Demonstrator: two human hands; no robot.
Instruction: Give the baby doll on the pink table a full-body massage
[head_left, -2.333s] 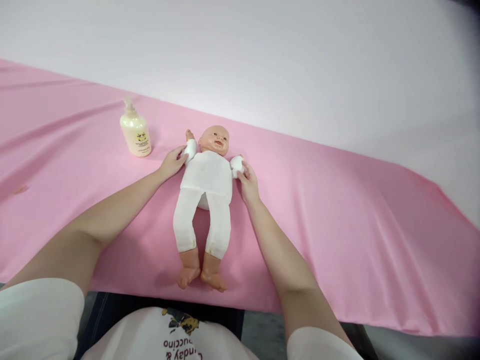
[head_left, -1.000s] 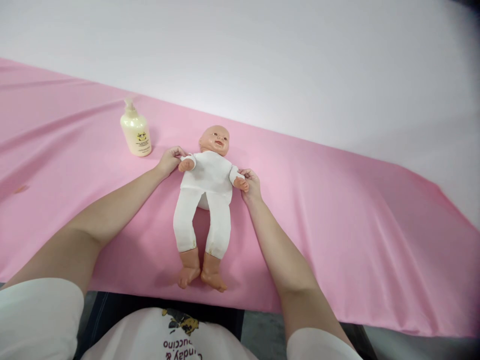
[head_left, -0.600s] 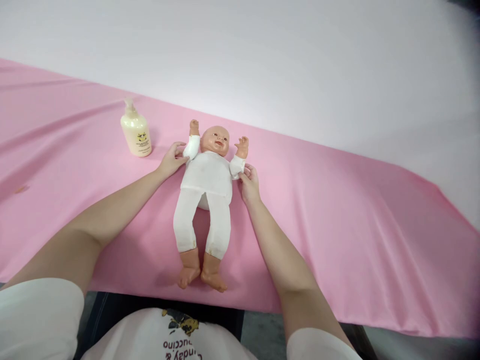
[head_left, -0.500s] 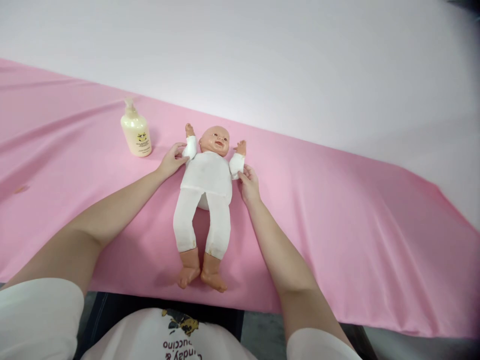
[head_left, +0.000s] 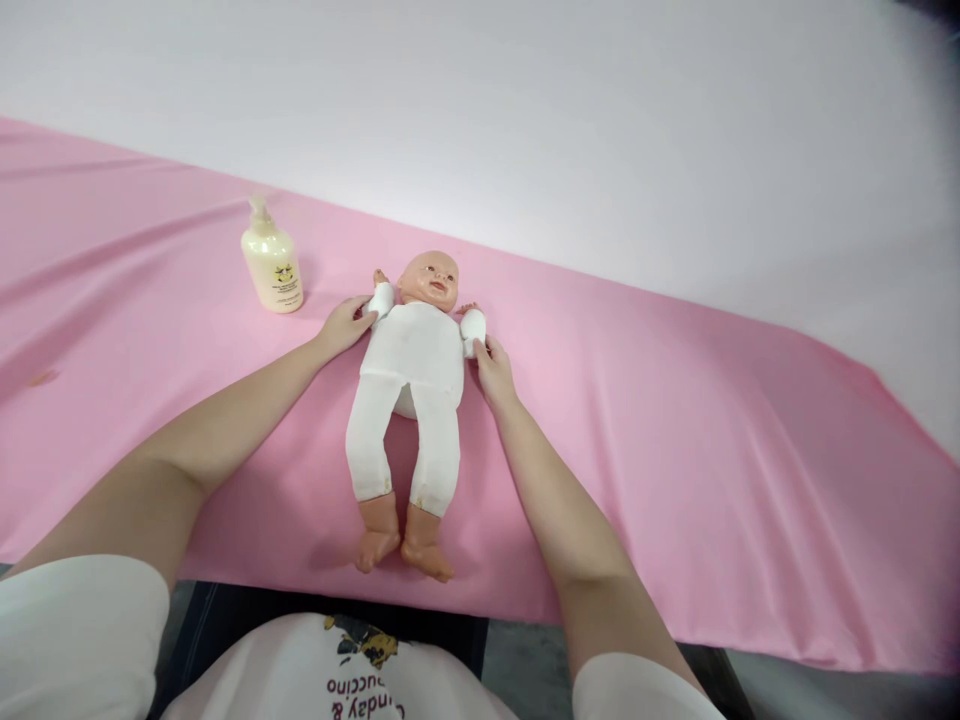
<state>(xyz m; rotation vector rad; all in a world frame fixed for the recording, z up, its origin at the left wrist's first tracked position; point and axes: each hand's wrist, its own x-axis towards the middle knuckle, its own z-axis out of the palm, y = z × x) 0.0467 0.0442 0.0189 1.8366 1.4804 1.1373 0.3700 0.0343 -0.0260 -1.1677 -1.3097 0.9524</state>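
Observation:
On its back on the pink cloth lies a baby doll [head_left: 412, 350] with a white cloth body, its head away from me and its bare feet toward me. My left hand [head_left: 349, 325] is closed around the doll's arm [head_left: 381, 300] on the left side of the view. On the other side, my right hand [head_left: 495, 368] grips the opposite arm [head_left: 472, 330] near the elbow. Both doll forearms tilt back, so its hands look foreshortened beside the head. Some of my fingertips are hidden behind the doll's arms.
A pale yellow pump bottle [head_left: 274, 265] stands upright to the left of the doll. The pink cloth [head_left: 675, 430] covers the table with soft folds, and its front edge hangs close to my body. Behind it rises a white surface [head_left: 600, 130].
The doll's forearms have tipped back away from me, and its hands now sit lower in view. My hands have kept their hold with little movement. The bottle has stayed put.

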